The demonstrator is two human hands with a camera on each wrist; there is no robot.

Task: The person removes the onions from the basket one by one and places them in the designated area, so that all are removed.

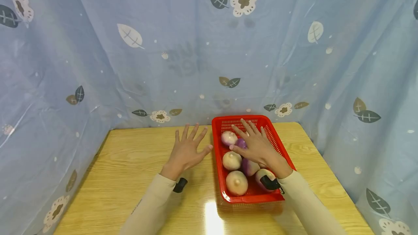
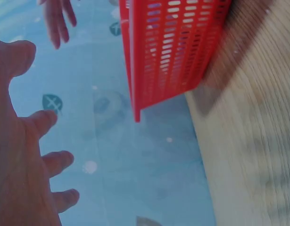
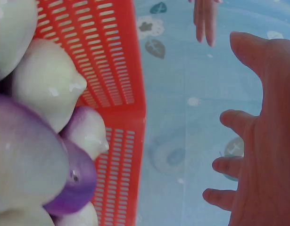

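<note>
1. We see our left hand (image 1: 186, 151) hovering over the wooden surface (image 1: 130, 177), fingers (image 2: 50, 121) spread wide, holding nothing.
2. Our right hand (image 1: 258, 147) hangs flat above the red basket (image 1: 281, 144), fingers spread, gripping nothing.
3. The onions (image 1: 232, 160) sit inside that basket, just beside our left hand.

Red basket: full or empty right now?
Partly full. The red basket holds several onions, pale and purple, filling its near half; the right hand hovers open above them.
</note>
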